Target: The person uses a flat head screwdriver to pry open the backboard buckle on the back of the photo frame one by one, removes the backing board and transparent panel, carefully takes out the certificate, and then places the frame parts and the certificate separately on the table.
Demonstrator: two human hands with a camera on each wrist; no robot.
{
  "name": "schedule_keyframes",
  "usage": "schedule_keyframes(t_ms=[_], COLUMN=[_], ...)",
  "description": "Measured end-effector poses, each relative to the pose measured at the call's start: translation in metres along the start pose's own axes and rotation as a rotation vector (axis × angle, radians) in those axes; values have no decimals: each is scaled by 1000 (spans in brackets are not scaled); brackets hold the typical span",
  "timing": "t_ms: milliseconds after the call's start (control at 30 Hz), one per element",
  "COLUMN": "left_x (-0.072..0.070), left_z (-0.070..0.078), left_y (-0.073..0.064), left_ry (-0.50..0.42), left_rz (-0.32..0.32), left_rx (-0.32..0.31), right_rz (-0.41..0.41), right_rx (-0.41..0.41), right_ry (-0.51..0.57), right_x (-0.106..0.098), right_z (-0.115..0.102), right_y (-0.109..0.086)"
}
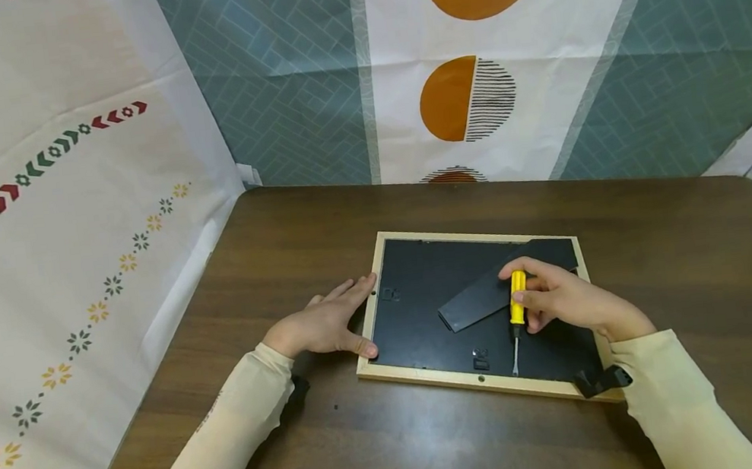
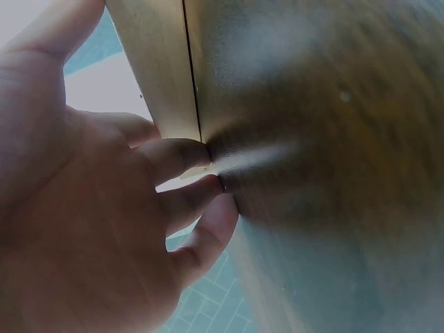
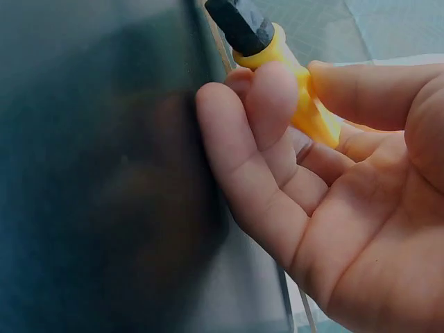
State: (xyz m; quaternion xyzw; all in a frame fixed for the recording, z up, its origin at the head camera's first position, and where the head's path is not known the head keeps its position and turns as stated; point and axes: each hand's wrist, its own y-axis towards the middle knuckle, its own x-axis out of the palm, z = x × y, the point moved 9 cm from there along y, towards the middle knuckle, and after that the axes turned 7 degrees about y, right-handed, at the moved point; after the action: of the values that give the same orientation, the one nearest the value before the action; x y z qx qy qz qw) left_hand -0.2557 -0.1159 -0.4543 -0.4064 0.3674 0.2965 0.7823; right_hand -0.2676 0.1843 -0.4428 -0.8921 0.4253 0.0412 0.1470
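A picture frame (image 1: pixel 425 372) with a pale wooden border lies face down, its black backing board (image 1: pixel 422 275) up. A black stand leg (image 1: pixel 469 307) lies slantwise across the board. My right hand (image 1: pixel 557 296) pinches a yellow-handled screwdriver (image 1: pixel 517 298) between thumb and fingers, its metal tip pointing down near the front border. In the right wrist view the yellow handle (image 3: pixel 283 55) sits between thumb and fingertips, beside the dark board. My left hand (image 1: pixel 323 320) rests on the frame's left border with thumb and fingers spread. Its fingertips (image 2: pixel 220 208) touch the table in the left wrist view.
The brown wooden table (image 1: pixel 300 235) extends around the frame. Small metal hangers (image 1: pixel 481 359) sit on the backing board. A tiny dark speck (image 1: pixel 336 407) lies on the table left of the frame. Patterned cloths (image 1: pixel 295 121) hang behind and to the left.
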Motion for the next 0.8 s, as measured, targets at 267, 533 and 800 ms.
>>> schedule_keyframes(t_ms=[267,533,800], left_x=[0,-1,0], left_z=[1,8,6], left_y=[0,2,-2], left_ry=[6,65,46], left_rz=[4,-10,11], left_rx=[-7,-31,-18], right_rz=[-39,-46,44], right_rx=[-72,-231,-236], right_ry=[-26,-131,-34], right_x=[10,28,27], right_z=[-11,-48,-45], right_y=[0,-24,-44])
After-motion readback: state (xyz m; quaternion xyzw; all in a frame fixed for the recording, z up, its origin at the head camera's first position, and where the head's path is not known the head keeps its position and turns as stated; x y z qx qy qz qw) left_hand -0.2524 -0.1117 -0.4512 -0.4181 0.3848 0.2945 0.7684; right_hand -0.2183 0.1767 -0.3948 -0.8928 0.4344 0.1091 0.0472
